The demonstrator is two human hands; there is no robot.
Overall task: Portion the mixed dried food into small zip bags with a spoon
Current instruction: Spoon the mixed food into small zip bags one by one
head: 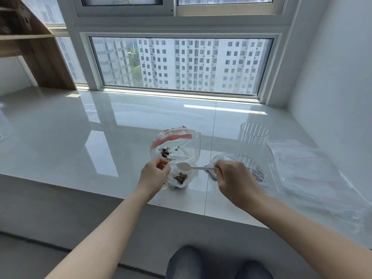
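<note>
Glossy sill point(80, 150) (bags point(179, 178) near edge)

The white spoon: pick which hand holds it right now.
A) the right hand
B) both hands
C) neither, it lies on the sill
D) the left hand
A: the right hand grips the handle of the white spoon, while the left hand pinches the small zip bag.

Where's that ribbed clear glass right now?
In the head view the ribbed glass stands upright on the white ledge, right of centre, just beyond the right hand.
</note>
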